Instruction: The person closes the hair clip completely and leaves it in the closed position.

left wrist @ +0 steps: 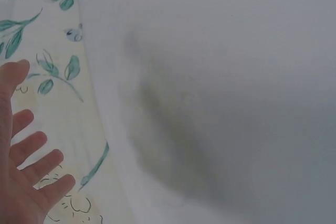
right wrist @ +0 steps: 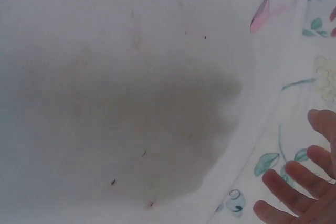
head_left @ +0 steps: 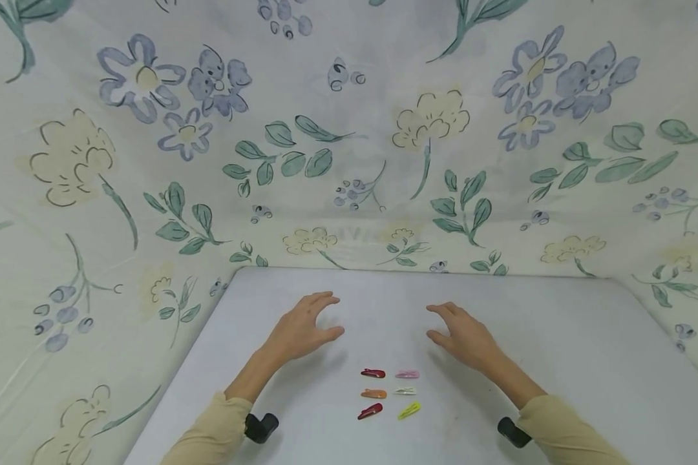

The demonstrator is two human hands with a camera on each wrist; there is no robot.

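Small snap hair clips lie on the white table in two columns of three. The left column has a red hair clip, an orange hair clip and another red hair clip. On the right are a pink hair clip, a whitish hair clip and a yellow hair clip. My left hand hovers above the table, left of the clips and farther back, fingers spread and holding nothing. Opposite it, my right hand hovers with relaxed fingers, also holding nothing.
The white table meets a floral cloth that rises behind it and along the sides. A black wrist camera sits at the left sleeve, and a second black wrist camera at the right sleeve. Small dark specks dot the tabletop.
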